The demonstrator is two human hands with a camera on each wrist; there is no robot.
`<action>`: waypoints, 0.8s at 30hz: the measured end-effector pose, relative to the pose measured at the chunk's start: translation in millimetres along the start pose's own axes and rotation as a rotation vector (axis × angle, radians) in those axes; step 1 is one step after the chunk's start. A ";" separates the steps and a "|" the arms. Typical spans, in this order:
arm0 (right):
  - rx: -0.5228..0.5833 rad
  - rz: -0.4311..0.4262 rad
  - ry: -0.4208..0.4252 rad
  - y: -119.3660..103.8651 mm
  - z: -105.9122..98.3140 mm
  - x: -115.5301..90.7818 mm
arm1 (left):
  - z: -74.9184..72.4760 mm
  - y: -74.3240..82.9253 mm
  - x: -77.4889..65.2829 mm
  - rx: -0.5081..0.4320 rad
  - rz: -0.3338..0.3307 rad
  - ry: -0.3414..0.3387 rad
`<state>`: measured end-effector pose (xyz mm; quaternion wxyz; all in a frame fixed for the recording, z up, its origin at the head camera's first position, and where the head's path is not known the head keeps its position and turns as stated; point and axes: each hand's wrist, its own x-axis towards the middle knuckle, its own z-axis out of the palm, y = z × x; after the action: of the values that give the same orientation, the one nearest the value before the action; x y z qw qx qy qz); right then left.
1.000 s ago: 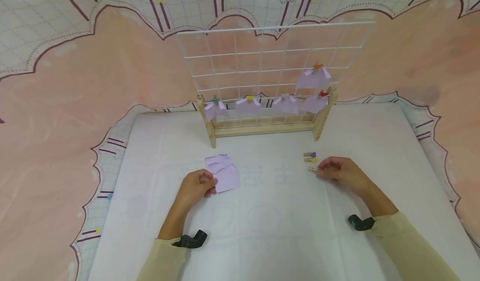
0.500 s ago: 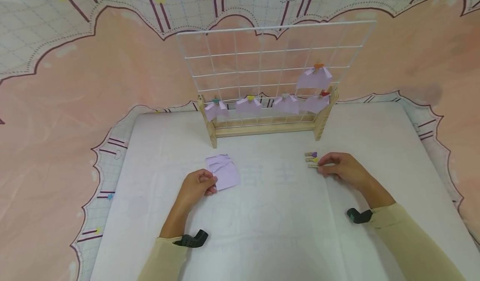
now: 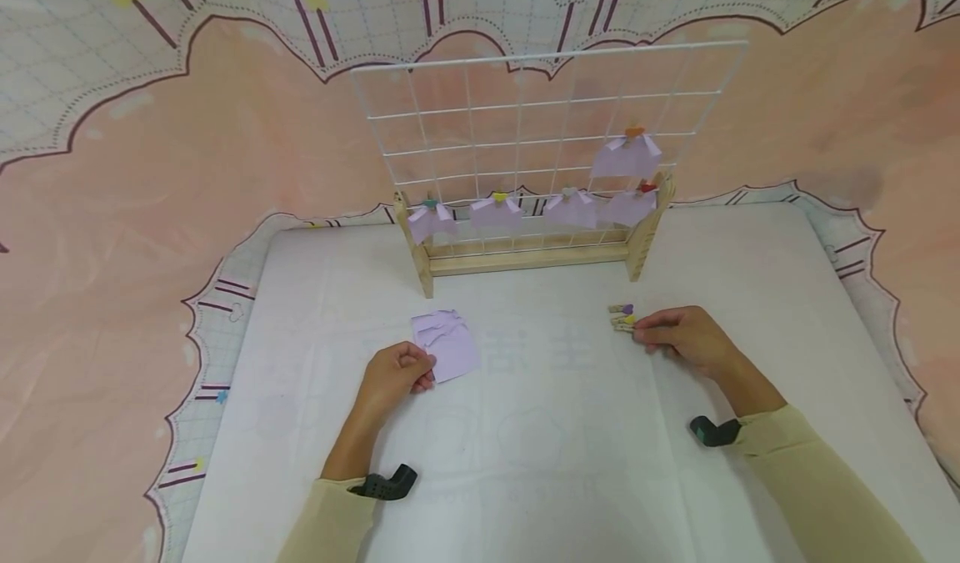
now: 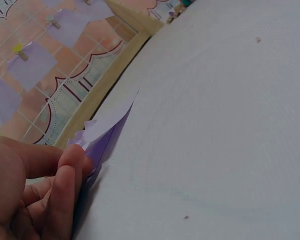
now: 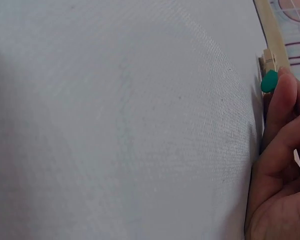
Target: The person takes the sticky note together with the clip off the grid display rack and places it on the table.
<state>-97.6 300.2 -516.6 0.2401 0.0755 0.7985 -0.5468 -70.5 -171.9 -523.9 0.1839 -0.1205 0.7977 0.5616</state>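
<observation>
Long khaki sleeves [image 3: 819, 478], bent black left wrist camera [image 3: 388, 484], green-marked black right wrist camera [image 3: 714, 432]

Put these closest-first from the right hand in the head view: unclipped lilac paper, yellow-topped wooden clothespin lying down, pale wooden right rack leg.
1. Yellow-topped wooden clothespin, just left.
2. Pale wooden right rack leg, farther back.
3. Unclipped lilac paper, in the left hand.
</observation>
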 end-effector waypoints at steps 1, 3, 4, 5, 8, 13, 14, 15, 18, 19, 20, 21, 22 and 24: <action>0.011 0.001 -0.001 0.6 -0.3 0.2 | 0.2 0.1 -0.1 0.005 -0.002 0.001; 0.027 0.004 -0.005 0.8 -0.4 -0.1 | 0.6 -0.4 0.4 0.015 -0.005 0.003; 0.029 0.006 -0.008 0.8 -0.4 -0.3 | 0.7 -0.5 0.4 0.017 -0.008 0.004; 0.027 0.007 -0.013 1.0 -0.8 -0.6 | 0.8 -0.7 0.4 0.016 -0.012 0.005; 0.019 0.017 -0.015 1.0 -1.1 -1.0 | 0.8 -1.1 0.7 0.026 -0.019 0.004; -0.002 0.015 -0.018 0.3 -1.3 -1.0 | 0.8 -1.8 1.6 0.027 -0.029 0.001; -0.004 0.015 -0.017 0.0 -1.0 -1.1 | 0.4 -1.6 1.6 0.027 -0.029 0.000; -0.005 0.017 -0.016 -0.3 -0.9 -1.2 | 0.3 -1.5 1.8 0.025 -0.030 -0.001; -0.005 0.026 -0.017 -0.8 -0.6 -1.1 | 0.2 -1.6 2.3 0.021 -0.033 -0.004; -0.004 0.030 -0.014 -1.3 -0.5 -1.0 | 0.1 -1.5 2.4 0.020 -0.031 -0.005; -0.002 0.033 -0.011 -1.6 -0.5 -0.9 | 0.0 -1.4 2.4 0.018 -0.030 -0.007; 0.003 0.037 -0.009 -1.7 -0.5 -0.6 | 0.1 -1.5 2.8 0.016 -0.030 -0.009; 0.006 0.037 -0.008 -1.5 -0.5 -0.2 | 0.0 -1.6 2.9 0.016 -0.029 -0.010; 0.016 0.037 -0.005 -1.5 -0.5 0.5 | -0.2 -1.3 3.2 0.013 -0.028 -0.012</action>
<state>-98.8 300.0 -515.4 0.2518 0.0909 0.7918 -0.5489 -72.9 -172.4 -526.3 0.1974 -0.1270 0.7983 0.5546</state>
